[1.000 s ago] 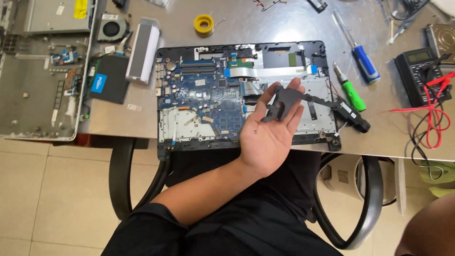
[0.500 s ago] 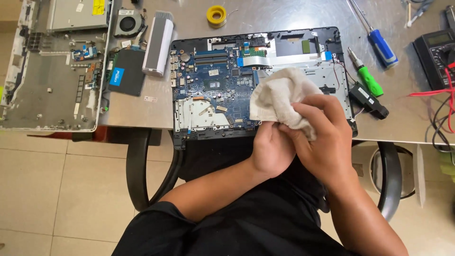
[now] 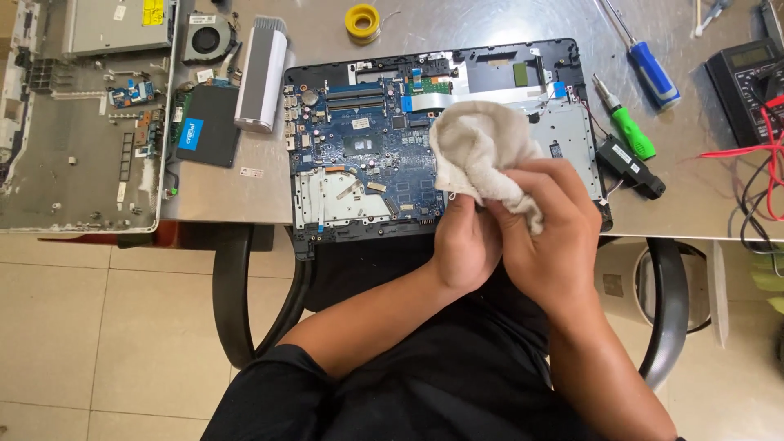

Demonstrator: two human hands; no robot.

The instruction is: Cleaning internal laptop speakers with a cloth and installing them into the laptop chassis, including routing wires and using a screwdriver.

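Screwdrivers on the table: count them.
2: blue-handled screwdriver at upper right; green-handled screwdriver just below it, beside the opened laptop. Others may lie out of frame.

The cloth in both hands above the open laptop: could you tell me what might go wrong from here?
1. The cloth hangs over the bare motherboard; it could perhaps snag small components or shed lint.
2. The left hand and right hand work over the table edge, so anything wrapped inside might slip and fall.
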